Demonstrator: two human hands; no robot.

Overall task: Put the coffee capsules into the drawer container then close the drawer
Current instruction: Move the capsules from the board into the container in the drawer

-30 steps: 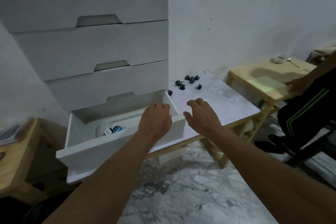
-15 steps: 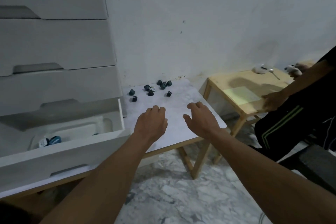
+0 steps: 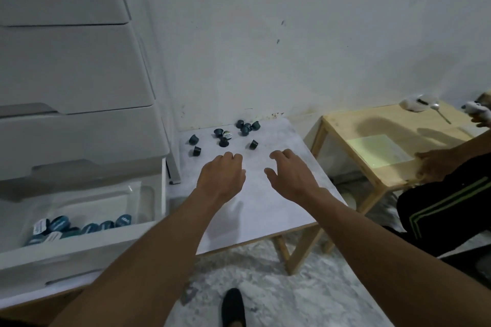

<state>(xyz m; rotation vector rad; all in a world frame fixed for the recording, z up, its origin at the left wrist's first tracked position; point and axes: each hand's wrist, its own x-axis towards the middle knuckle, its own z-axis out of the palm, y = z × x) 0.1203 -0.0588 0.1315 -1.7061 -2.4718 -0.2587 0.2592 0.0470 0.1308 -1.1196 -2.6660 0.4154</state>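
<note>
Several dark coffee capsules [image 3: 223,136] lie scattered at the far end of a white marble-topped table [image 3: 265,210]. My left hand [image 3: 221,176] hovers over the table just short of them, fingers loosely curled and holding nothing. My right hand [image 3: 289,175] hovers beside it, fingers spread, also holding nothing. To the left, the bottom drawer [image 3: 79,244] of a white drawer unit stands pulled out. Inside it a clear container [image 3: 138,199] holds several blue-lidded capsules [image 3: 79,227].
The white drawer unit [image 3: 74,66] rises at the left against a white wall. A wooden side table [image 3: 385,146] with a spoon and a small white object stands to the right. A seated person in dark trousers [image 3: 446,204] is beside it. My dark shoe [image 3: 233,305] is on the marble floor.
The view has swung right and closer. Both hands have moved from the drawer's corner out over the table toward the scattered capsules.
</note>
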